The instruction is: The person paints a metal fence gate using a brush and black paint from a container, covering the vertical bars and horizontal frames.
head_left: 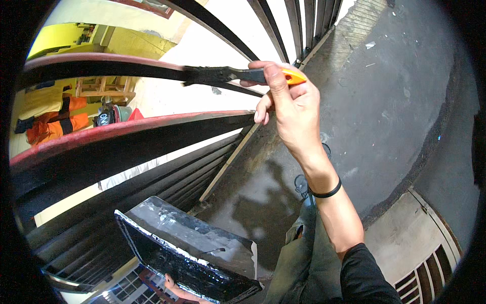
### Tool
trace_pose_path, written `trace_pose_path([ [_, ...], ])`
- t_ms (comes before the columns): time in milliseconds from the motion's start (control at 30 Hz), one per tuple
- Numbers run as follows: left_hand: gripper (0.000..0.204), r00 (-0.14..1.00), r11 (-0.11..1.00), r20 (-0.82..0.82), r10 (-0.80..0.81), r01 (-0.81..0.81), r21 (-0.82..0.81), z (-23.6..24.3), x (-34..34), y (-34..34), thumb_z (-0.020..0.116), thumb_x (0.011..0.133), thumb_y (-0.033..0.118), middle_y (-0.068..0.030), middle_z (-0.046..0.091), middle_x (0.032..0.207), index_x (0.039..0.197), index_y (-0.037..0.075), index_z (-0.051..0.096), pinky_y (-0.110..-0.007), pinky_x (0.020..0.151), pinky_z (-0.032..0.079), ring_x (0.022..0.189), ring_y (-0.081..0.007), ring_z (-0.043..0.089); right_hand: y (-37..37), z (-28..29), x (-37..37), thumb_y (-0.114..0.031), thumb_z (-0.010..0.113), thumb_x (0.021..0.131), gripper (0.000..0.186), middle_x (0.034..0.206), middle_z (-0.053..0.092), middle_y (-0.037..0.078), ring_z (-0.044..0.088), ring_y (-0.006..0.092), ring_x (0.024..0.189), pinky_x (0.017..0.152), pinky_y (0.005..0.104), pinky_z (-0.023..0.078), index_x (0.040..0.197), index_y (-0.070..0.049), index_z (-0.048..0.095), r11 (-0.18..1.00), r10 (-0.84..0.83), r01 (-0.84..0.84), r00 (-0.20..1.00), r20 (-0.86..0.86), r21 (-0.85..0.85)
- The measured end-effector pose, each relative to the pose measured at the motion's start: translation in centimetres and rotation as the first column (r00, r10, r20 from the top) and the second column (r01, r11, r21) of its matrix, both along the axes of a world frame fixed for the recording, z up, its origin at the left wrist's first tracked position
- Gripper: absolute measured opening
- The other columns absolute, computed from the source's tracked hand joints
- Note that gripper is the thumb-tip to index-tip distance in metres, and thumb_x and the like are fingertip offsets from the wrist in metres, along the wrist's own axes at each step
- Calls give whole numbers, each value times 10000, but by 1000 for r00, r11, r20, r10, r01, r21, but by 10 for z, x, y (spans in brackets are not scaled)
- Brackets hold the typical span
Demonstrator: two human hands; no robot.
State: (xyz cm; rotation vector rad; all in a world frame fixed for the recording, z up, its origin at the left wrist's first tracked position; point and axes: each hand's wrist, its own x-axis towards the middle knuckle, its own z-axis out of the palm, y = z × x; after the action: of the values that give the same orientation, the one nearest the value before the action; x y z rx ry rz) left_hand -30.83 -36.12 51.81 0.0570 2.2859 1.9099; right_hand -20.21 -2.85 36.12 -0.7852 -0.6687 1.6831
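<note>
In my right hand (298, 104) is a paintbrush (237, 75), held near the base of its black and orange handle. Its dark, paint-soaked bristles lie against the upper bar (126, 70) of a metal fence, black on the face with a pinkish-red edge. Below it runs a second bar (126, 137), coated the same way. At the lower left my left hand (178, 291) grips the rim of a rectangular paint tray (212, 234), tilted and smeared with black and whitish paint. Only some of that hand's fingers show; the rest is behind the tray.
More dark fence bars (271, 30) rise at the top. Beyond the fence hang orange and black clothes (61, 124) near a wooden stool (106, 87). A grey concrete floor (390, 101) spreads to the right, with a pale slatted metal panel (415, 248) at the lower right.
</note>
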Motion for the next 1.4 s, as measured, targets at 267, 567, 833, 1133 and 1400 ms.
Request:
trace_pose_path([
  [267,480,996,994,35,83,-85,70,-7,7,8,616,956,420,-129,694,1106,1244,36,624,-386,902,560,987,-254,696,-9,-104,31,-252,646,1065,321,925,751,70,626,70,546,481,223,470,1240,9,709,988,121,-77,930,347,-137],
  [567,563,965,959,252,-72,-2,282,-6,29,38,601,945,437,-168,717,1218,1329,25,616,-468,886,613,996,-328,731,27,21,55,-237,660,1060,301,1046,751,57,622,60,551,489,186,476,1237,1,710,962,255,-248,965,-57,112],
  [833,639,901,909,371,227,-332,250,-34,67,77,589,907,496,-149,696,1192,1358,44,581,-491,885,585,1033,-342,695,59,-3,49,-35,719,952,216,971,772,137,693,136,666,618,289,550,1161,5,757,796,171,-451,807,565,403],
  [1133,737,856,851,438,276,-430,302,-9,140,91,575,891,537,-204,607,1356,1431,37,538,-590,989,512,1195,-418,605,126,158,50,-122,780,928,235,1044,787,179,785,293,901,796,345,629,1094,41,747,466,5,-338,925,379,818],
  [1400,766,733,761,524,434,-610,222,30,175,101,579,877,568,-199,603,1362,1452,63,534,-590,1010,502,1185,-419,603,137,129,52,-94,786,914,173,1047,792,138,788,281,931,806,318,611,1063,-8,765,528,61,-587,747,662,613],
])
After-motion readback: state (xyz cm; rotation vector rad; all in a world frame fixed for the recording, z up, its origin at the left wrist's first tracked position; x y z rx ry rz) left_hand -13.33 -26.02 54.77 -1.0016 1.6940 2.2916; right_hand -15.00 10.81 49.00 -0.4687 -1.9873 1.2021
